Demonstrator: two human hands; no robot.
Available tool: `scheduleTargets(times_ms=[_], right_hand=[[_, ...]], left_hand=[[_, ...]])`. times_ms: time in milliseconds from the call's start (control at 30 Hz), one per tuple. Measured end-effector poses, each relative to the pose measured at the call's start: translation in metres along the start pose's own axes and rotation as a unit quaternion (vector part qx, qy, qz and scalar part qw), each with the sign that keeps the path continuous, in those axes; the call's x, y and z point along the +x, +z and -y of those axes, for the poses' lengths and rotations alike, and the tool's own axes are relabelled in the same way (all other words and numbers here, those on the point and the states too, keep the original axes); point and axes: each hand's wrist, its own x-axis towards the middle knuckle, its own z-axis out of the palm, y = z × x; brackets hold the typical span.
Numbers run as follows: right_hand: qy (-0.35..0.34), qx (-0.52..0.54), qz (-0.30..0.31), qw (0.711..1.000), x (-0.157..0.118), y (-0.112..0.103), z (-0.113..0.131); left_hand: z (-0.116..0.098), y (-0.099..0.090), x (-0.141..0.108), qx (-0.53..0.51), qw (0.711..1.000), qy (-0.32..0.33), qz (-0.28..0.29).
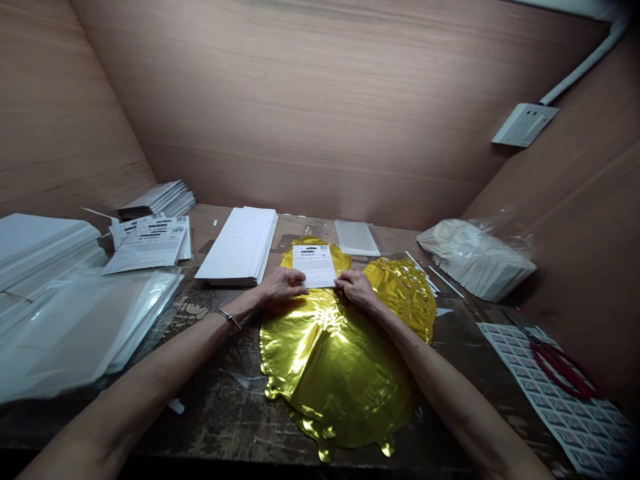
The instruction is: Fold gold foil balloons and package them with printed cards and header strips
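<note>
Atop gold foil balloon [330,373], left hand [280,285], right hand [356,288] on printed white card [314,265], fingers [298,279] together at its edge

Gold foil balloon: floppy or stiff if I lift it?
The gold foil balloon looks flat and creased, so it will likely drape. The thin foil seems light for its size and may slide on the worn table.

A gold foil balloon [335,380] lies flat and deflated on the table [220,407], crumpled into folds, toward the front edge. A white printed card [314,265] with a barcode and small text sits on its upper part, the left hand [280,285] and right hand [357,288] pressing its lower corners.
</note>
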Motion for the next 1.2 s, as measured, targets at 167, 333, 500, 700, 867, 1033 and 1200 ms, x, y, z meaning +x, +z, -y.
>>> scheduleTargets(times_ms=[167, 333, 500, 700, 867, 1033, 1200], right_hand=[[0.104, -0.105, 0.015, 0.989, 0.01, -0.001, 0.014], [0.113, -0.124, 0.032, 0.985, 0.018, -0.005, 0.016], [0.129, -0.079, 0.081, 0.985, 0.026, -0.012, 0.015], [0.24, 0.066, 0.078, 0.965, 0.033, -0.008, 0.011], [0.34, 0.317, 0.166, 0.87, 0.034, -0.014, 0.011], [0.327, 0.4, 0.213, 0.829, 0.026, -0.019, 0.017], [0.256, 0.474, 0.179, 0.824, 0.015, -0.017, 0.014]], left_hand=[[0.004, 0.005, 0.007, 0.03, 0.997, -0.06, -0.044], [0.008, 0.008, 0.012, 0.1, 0.993, 0.001, -0.063], [0.005, 0.006, 0.018, 0.138, 0.99, -0.006, -0.019], [-0.029, 0.014, 0.02, 0.264, 0.964, 0.019, 0.001], [-0.048, 0.027, 0.023, 0.328, 0.943, 0.046, 0.012], [-0.057, 0.04, 0.021, 0.386, 0.923, -0.001, 0.006], [-0.056, 0.04, 0.017, 0.39, 0.919, -0.008, -0.054]])
